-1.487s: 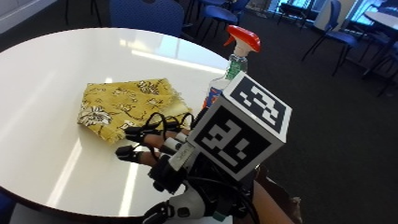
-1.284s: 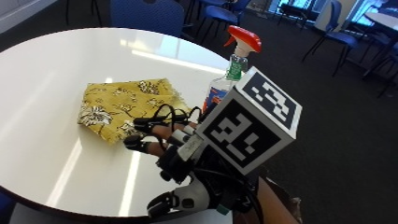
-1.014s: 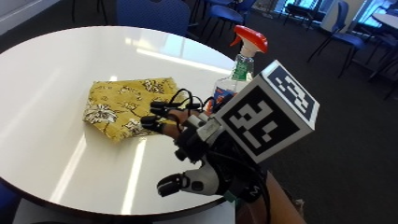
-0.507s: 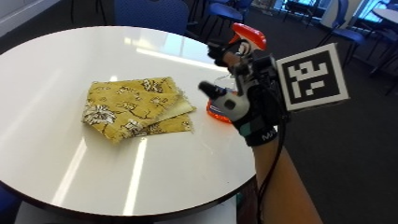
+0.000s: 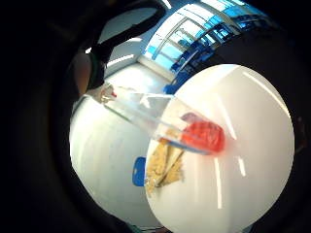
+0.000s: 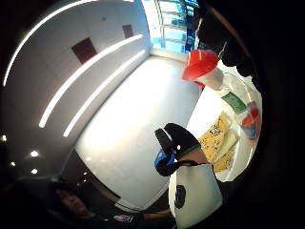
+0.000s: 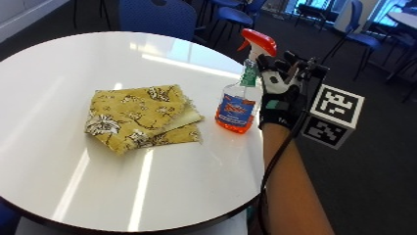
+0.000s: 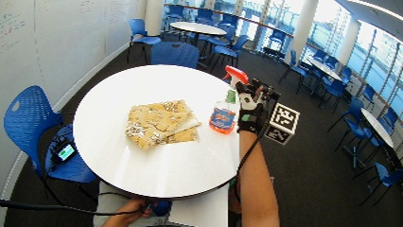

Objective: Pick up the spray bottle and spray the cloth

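Right hand (image 7: pixel 281 95) upright at the table's right edge, just beside the spray bottle (image 7: pixel 240 104), palm toward it; fingers up near the red trigger head. Whether they wrap the neck: cannot tell. Bottle stands upright on the round white table (image 7: pixel 98 54), orange liquid low in it. Folded yellow floral cloth (image 7: pixel 140 117) lies flat near the bottle, apart from it.

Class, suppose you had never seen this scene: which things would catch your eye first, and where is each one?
First comes the spray bottle, with its orange-red trigger head and orange liquid, standing upright near the edge of the round white table. The gloved right hand is right beside its neck; whether it grips it cannot be told. The folded yellow floral cloth lies flat on the table beside the bottle, apart from it.
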{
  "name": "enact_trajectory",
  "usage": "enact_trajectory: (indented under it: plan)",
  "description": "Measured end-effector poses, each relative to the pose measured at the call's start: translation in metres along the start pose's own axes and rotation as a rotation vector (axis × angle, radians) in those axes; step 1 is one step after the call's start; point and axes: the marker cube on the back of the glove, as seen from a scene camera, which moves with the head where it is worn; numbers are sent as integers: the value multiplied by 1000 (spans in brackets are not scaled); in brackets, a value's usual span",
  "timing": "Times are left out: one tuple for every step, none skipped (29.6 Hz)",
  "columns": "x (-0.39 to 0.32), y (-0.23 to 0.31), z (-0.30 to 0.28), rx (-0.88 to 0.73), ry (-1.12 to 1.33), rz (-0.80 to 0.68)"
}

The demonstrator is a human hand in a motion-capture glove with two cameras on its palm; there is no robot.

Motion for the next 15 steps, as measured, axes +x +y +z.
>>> enact_trajectory:
  plan:
    - [6,-2,1,-5,15,16]
    - [11,-4,3,-14,28,32]
    - [16,-6,5,-26,39,48]
    - [21,-9,8,-41,47,63]
    - [24,-11,10,-59,50,76]
    - [27,-12,13,-79,50,87]
    - [30,-14,16,-99,46,98]
    - [32,-15,18,-119,39,108]
    - [33,-16,20,-137,30,118]
    - [35,-18,21,-155,22,127]
    - [36,-19,22,-171,15,132]
    - [37,-21,23,-186,13,133]
    - [38,-22,25,-198,18,129]
    - [39,-23,26,-205,29,119]
    - [40,-24,26,-205,46,105]
